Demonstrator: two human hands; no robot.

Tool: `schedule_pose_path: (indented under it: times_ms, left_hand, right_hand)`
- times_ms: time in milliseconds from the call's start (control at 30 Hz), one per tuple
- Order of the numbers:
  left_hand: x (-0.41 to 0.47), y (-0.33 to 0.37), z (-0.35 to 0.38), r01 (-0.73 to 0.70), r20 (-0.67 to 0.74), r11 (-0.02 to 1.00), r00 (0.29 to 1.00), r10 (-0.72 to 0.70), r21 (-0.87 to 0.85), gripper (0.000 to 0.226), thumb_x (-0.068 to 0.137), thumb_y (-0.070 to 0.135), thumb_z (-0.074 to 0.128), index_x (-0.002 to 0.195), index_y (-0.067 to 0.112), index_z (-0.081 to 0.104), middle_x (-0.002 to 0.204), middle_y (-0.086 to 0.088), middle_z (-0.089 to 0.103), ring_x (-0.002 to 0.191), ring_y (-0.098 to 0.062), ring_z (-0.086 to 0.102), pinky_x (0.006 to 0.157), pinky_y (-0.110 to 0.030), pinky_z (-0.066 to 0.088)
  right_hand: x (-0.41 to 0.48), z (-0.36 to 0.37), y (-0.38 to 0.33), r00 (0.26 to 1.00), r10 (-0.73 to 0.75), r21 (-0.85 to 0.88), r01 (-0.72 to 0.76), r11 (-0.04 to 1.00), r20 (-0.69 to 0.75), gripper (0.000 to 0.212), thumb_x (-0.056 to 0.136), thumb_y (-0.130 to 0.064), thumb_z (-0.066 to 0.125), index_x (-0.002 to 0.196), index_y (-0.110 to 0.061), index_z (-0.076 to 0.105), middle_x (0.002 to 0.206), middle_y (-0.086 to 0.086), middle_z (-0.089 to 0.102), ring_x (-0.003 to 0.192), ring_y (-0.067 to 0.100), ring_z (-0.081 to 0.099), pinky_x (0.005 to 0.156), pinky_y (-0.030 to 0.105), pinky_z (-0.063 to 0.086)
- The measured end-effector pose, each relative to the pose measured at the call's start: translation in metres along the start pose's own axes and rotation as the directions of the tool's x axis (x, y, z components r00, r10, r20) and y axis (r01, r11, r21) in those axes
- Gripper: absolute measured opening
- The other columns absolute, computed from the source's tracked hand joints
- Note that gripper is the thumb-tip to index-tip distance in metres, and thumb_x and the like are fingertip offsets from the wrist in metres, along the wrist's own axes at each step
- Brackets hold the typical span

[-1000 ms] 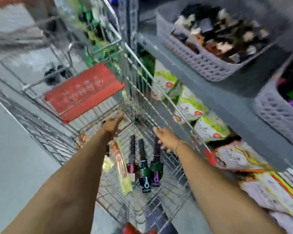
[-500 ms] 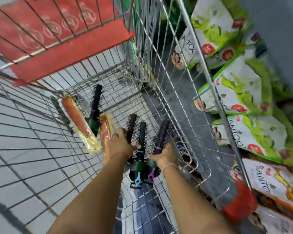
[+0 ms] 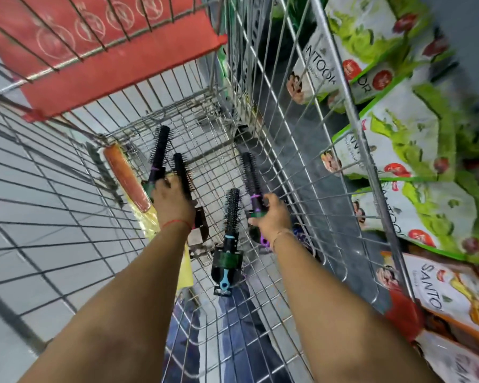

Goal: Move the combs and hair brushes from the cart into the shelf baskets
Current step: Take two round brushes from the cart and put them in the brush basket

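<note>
Both my arms reach down into a wire shopping cart [image 3: 263, 106]. My left hand [image 3: 172, 200] is closed around two black round hair brushes: one [image 3: 161, 150] with a purple band and a second [image 3: 183, 172] beside it. My right hand [image 3: 271, 217] grips a black round brush [image 3: 250, 175] with a purple handle, bristles pointing up. A fourth round brush [image 3: 230, 225] with a blue handle and a green card lies on the cart floor between my hands. An orange comb in a clear yellow packet [image 3: 125, 175] lies at the left. No shelf basket is in view.
The cart's red child-seat flap [image 3: 116, 70] hangs above the far end. Green and white product pouches [image 3: 415, 139] fill the lower shelf to the right of the cart. Grey floor tiles [image 3: 39, 205] show through the left wall.
My left hand moved left and now holds a second brush, the one with the purple band. My right hand has lifted its purple-handled brush. The blue-handled brush stays on the floor.
</note>
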State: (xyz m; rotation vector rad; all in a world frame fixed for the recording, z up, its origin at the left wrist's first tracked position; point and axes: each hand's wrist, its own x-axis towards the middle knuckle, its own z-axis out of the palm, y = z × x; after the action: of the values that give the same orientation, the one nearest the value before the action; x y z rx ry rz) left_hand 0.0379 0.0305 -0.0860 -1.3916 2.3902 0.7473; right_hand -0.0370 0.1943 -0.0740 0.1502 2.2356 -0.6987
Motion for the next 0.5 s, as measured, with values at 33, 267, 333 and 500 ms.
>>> schedule_pose_path:
  times_ms: [33, 267, 333, 500]
  left_hand:
    - [-0.008, 0.003, 0.005, -0.089, 0.043, 0.995, 0.995, 0.088, 0.035, 0.051, 0.078, 0.021, 0.070, 0.121, 0.003, 0.051, 0.131, -0.022, 0.047, 0.120, -0.037, 0.044, 0.106, -0.043, 0.035]
    - [-0.075, 0.008, 0.054, -0.251, 0.474, 0.962, 0.864, 0.172, 0.110, 0.096, 0.064, 0.026, 0.082, 0.138, 0.009, 0.023, 0.108, -0.017, 0.064, 0.101, -0.032, 0.061, 0.087, -0.040, 0.053]
    - [-0.078, 0.007, 0.057, -0.186, 0.431, 0.977, 0.894, 0.123, 0.108, 0.101, 0.065, 0.019, 0.081, 0.143, 0.012, 0.017, 0.104, -0.018, 0.065, 0.098, -0.032, 0.062, 0.083, -0.038, 0.053]
    - [-0.073, -0.001, 0.052, 0.058, 0.427, 0.989, 0.904, 0.007, -0.138, 0.095, 0.061, 0.004, 0.081, 0.140, 0.014, 0.030, 0.114, -0.018, 0.066, 0.108, -0.035, 0.061, 0.093, -0.042, 0.052]
  right_hand:
    - [0.002, 0.000, 0.001, 1.000, 0.000, -0.098, 0.001, 0.995, 0.012, 0.064, 0.072, -0.007, 0.073, 0.128, -0.015, 0.043, 0.124, 0.015, 0.050, 0.108, 0.033, 0.055, 0.091, 0.046, 0.051]
    - [-0.002, 0.006, 0.016, 0.995, 0.036, -0.065, -0.042, 0.997, -0.090, 0.068, 0.069, -0.001, 0.075, 0.126, -0.010, 0.040, 0.125, 0.018, 0.049, 0.105, 0.033, 0.056, 0.083, 0.037, 0.050]
    - [-0.001, 0.008, 0.017, 0.995, 0.099, 0.017, -0.098, 0.995, -0.035, 0.059, 0.068, -0.002, 0.076, 0.117, -0.008, 0.044, 0.116, 0.015, 0.057, 0.097, 0.032, 0.059, 0.081, 0.040, 0.051]
    - [0.006, 0.002, 0.021, 0.991, 0.131, 0.195, -0.124, 0.973, -0.025, 0.031, 0.070, 0.002, 0.073, 0.091, -0.009, 0.053, 0.110, 0.014, 0.062, 0.083, 0.023, 0.054, 0.072, 0.030, 0.047]
